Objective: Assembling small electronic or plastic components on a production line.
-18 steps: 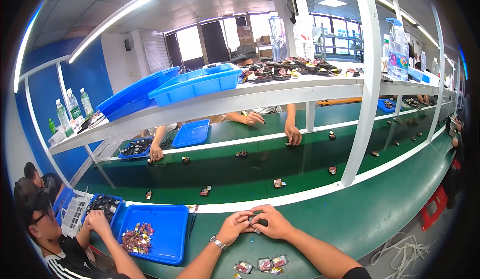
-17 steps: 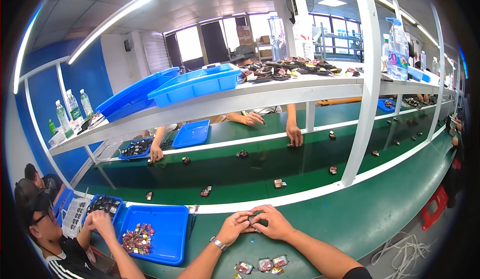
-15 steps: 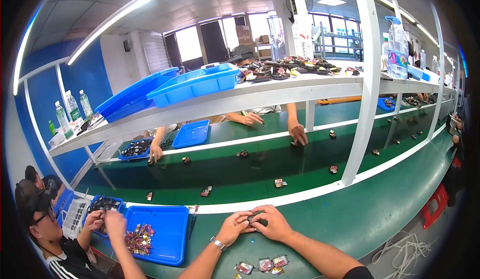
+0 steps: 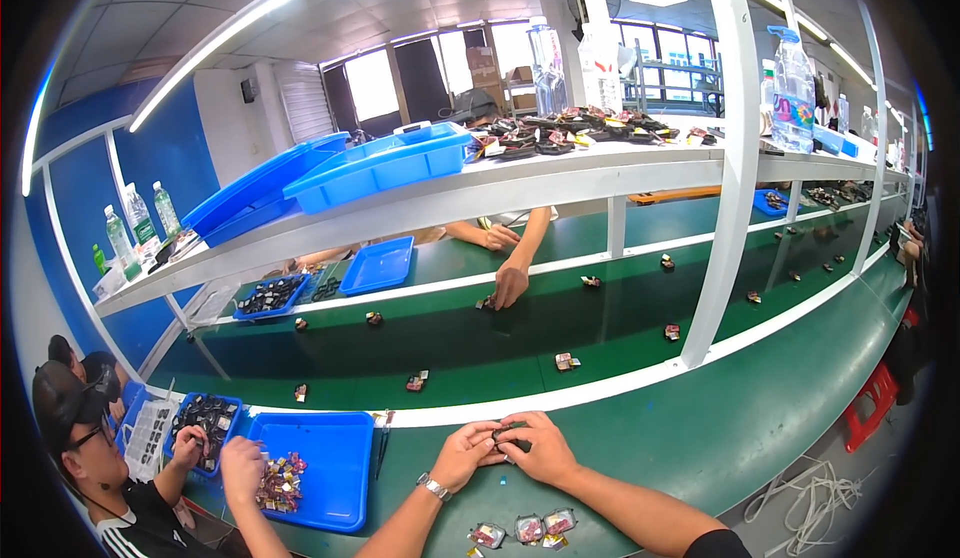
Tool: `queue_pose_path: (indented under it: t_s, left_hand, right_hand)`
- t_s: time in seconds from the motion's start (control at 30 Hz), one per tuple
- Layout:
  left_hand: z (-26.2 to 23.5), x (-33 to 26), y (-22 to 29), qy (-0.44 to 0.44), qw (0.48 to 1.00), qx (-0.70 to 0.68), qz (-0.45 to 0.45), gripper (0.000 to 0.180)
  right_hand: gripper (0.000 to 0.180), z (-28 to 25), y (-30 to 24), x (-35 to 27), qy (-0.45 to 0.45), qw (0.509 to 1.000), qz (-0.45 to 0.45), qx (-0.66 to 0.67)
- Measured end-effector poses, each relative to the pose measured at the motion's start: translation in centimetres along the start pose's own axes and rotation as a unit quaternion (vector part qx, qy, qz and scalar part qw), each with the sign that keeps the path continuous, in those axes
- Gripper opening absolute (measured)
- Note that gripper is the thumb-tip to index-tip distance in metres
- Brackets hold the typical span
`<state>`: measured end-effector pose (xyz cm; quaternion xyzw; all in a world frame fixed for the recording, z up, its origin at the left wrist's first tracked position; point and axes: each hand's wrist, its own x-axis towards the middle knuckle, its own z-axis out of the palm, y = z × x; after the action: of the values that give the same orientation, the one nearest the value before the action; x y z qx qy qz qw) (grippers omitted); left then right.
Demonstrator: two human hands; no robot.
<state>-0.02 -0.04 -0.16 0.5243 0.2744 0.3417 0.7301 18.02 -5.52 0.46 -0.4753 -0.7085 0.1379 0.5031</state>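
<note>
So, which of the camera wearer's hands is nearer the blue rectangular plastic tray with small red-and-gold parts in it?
The left hand: it is to the right of the tray, across a strip of green tabletop; the right hand is farther right, beyond the left.

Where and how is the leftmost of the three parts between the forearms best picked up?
Probably from above, pinching the leftmost part by its dark left and right edges. It seems to lie flat, with a narrow gap before the middle part; a yellow tab juts out on the near side, so that side is better avoided.
</note>
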Motion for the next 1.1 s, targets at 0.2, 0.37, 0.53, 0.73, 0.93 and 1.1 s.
queue_pose_path:
  t_s: [0.2,0.37,0.53,0.73,0.93,1.1]
  left_hand:
    - [0.3,-0.2,-0.2,0.022,1.0,0.006,0.006,0.029]
    - [0.0,0.0,-0.5,0.036,0.998,-0.029,0.034,0.025]
    - [0.4,-0.1,-0.4,0.044,0.999,-0.004,0.027,0.025]
    - [0.6,0.0,-0.6,0.068,0.996,0.036,0.052,0.024]
    - [1.0,-0.2,-0.3,0.055,0.997,0.027,0.046,0.026]
    - [1.0,0.0,-0.5,0.066,0.995,0.052,0.052,0.026]
  right_hand:
    - [0.015,0.3,0.0,0.1,0.004,1.0,0.019,0.022]
    - [0.016,0.0,-0.4,0.4,-0.003,0.999,-0.038,-0.015]
    - [0.017,0.2,-0.3,0.1,-0.008,1.0,0.007,0.011]
    - [0.015,0.3,-0.7,0.2,-0.004,1.0,-0.011,0.004]
    - [0.016,0.1,-0.2,0.0,-0.009,1.0,0.022,0.006]
    - [0.016,0.4,-0.2,0.1,-0.013,1.0,0.016,0.007]
